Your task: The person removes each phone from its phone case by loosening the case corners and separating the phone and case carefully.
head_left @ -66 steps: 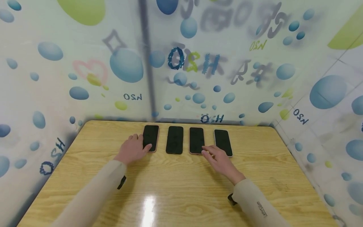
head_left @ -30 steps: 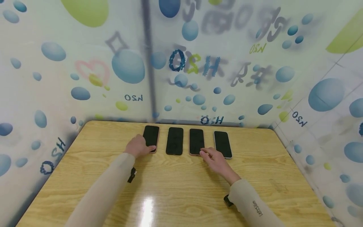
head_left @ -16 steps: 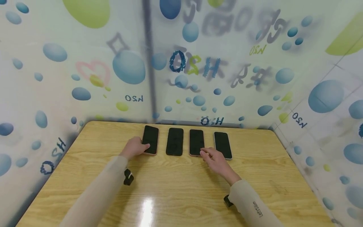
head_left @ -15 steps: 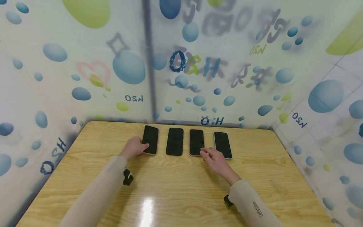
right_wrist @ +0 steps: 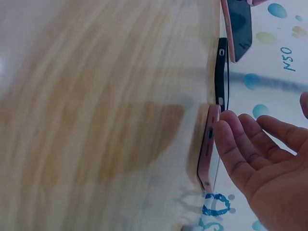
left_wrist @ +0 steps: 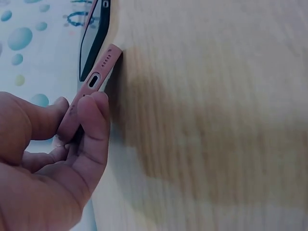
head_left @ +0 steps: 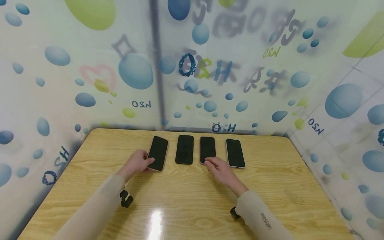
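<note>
Pinched near its lower left corner, left of centre in the head view: a pink-edged phone (head_left: 158,152). Held with the thumb of the left hand (head_left: 136,162) over the screen and the fingers (left_wrist: 96,132) behind, narrowed to the phone's thickness, probably to bear the weight from both faces. Tilted, with a dark gap and shadow beneath in the left wrist view, so apparently raised there from the bench (head_left: 186,196). Left uncovered by this corner hold: most of the screen and the charging port (left_wrist: 94,80).

Laid flat to the right in the head view, screens up: a black phone (head_left: 184,150), a rosy-edged phone (head_left: 207,146) and a pale-edged phone (head_left: 235,152). Set apart in a row near the far edge, presumably for easy access to each.

Just by the lower edge of the rosy-edged phone, the right hand (head_left: 222,172), fingers loosely extended, slightly parted, holding nothing; impossible to tell whether touching.

Beyond, across the upper frame, a bubble-patterned wall (head_left: 168,96) with mirrored lettering (head_left: 223,71).
</note>
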